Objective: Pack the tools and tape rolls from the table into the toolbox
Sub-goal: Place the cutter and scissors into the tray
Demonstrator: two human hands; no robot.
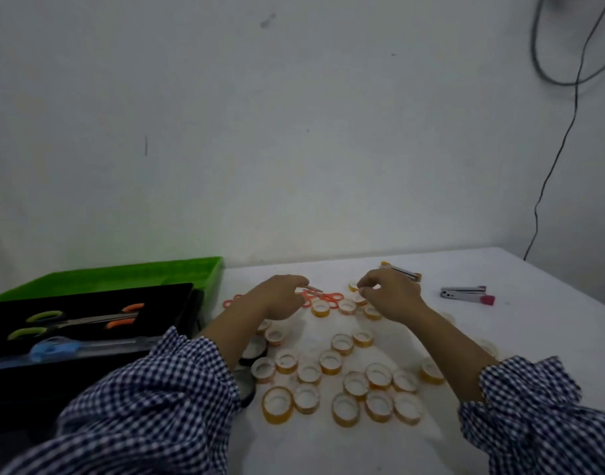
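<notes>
Two checked sleeves (pixel 150 406) are reaching in from the near edge of the white table (pixel 328 454). Between the forearms, amber tape rolls (pixel 345 409) are lying scattered on their flat sides across the near and middle of the table, many touching their neighbours, none of them in the toolbox.

At the left edge the toolbox (pixel 140 274) is standing open. Its green shell is showing behind a black tray (pixel 88 296). Green-handled scissors (pixel 40 323), an orange-handled tool (pixel 128 315) and blue-handled scissors (pixel 54 351) are lying in that tray.

Farther in, toward the middle of the table, the hands are hovering apart from each other. The left hand (pixel 282 298) is curling its fingers down over red-handled scissors (pixel 323 298), with a metal tip showing right at its fingertips. Blur is making it impossible to tell whether it is gripping them. The right hand (pixel 392 298) is bending its fingers close together above a few more rolls. Whether it is pinching anything cannot be told.

Just behind the right hand, an orange-ended stapler (pixel 402 270) is lying near the far edge. A red-ended stapler (pixel 465 293) is lying toward the far right corner, well apart from the rolls.
</notes>
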